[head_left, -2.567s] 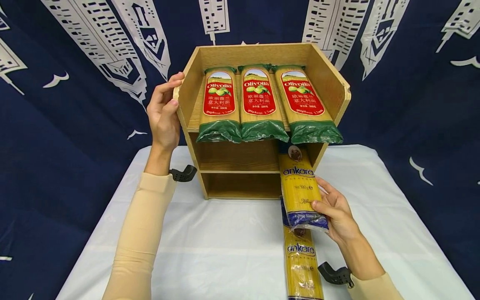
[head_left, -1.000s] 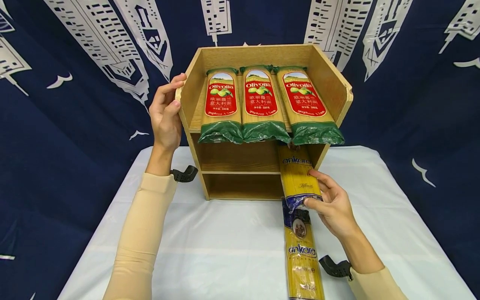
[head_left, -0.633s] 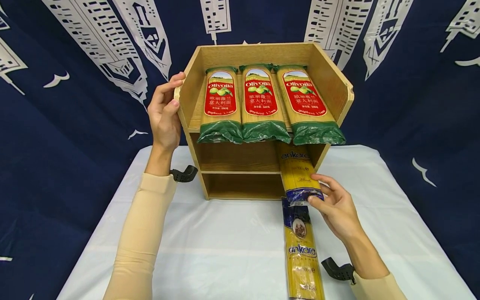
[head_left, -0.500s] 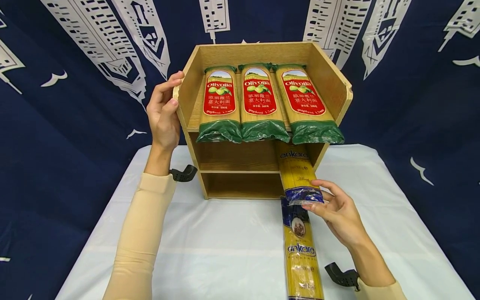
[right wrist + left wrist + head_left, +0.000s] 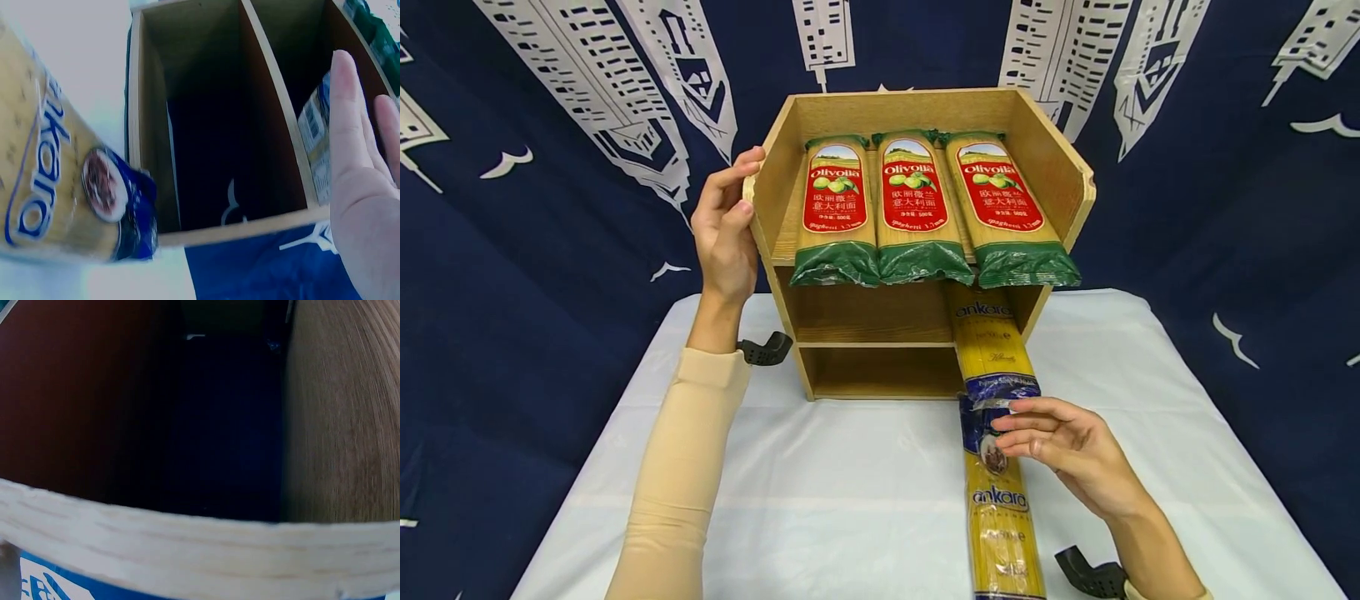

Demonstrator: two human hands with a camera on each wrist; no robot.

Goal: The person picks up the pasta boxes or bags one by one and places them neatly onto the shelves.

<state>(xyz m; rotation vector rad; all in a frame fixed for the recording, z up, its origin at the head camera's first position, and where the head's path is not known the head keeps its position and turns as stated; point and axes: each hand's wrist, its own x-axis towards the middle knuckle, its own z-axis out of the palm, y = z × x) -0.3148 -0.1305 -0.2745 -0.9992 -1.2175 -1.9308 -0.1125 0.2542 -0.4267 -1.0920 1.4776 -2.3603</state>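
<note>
My left hand (image 5: pixel 726 237) holds the left side edge of a small wooden shelf (image 5: pixel 910 102). My right hand (image 5: pixel 1075 454) hovers with fingers extended over the lower end of a yellow ankara spaghetti pack (image 5: pixel 992 350), which lies in the right of the shelf's middle level and juts out at the front. Nothing is held in that hand. Below it, on the table, lies a second ankara spaghetti pack (image 5: pixel 1003 533), its blue end against the shelf's base. The right wrist view shows this second pack (image 5: pixel 56 169) large at the left and my straight fingers (image 5: pixel 350 125) beside the shelved pack (image 5: pixel 314 128).
Three Olivoila spaghetti packs, left (image 5: pixel 835 200), middle (image 5: pixel 917 200) and right (image 5: pixel 1003 200), lie side by side on the top level, their green ends overhanging. A white cloth covers the table (image 5: pixel 850 500). Behind hangs a dark blue printed curtain (image 5: pixel 550 208).
The upper ankara pack has slid deeper into the middle level. My right hand has let go of it and drawn back toward me. My left hand keeps its place on the shelf.
</note>
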